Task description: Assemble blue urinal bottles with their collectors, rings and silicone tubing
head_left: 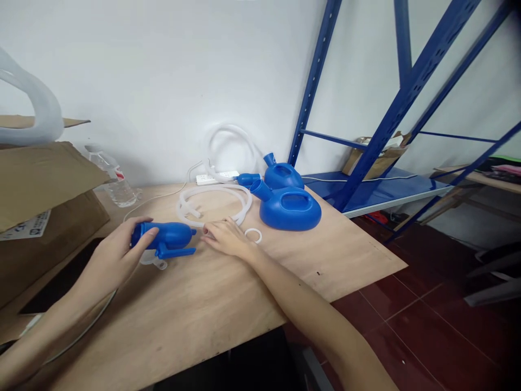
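Note:
My left hand [124, 244] is wrapped round a blue plastic urinal funnel [173, 235], held sideways above the table with its narrow nozzle pointing right. A flat blue arm [177, 252] sticks out beneath it, and a translucent cap [151, 258] shows below. Just right of the nozzle, my right hand [228, 236] is closed, its fingers pinched on the end of a translucent tube, mostly hidden by the fingers. Behind this hand lies the coiled tube [183, 203]. A white ring [253, 235] rests beside my right wrist. Nozzle and right fingertips are slightly apart.
Two blue urinal bottles, one in front [288, 217] and one behind [280, 176], stand at the right. Along the wall are a power strip [203, 178] and another tube [232, 127]. A cardboard box [52, 212] and water bottle [120, 184] occupy the left; blue shelving [370, 146] stands right.

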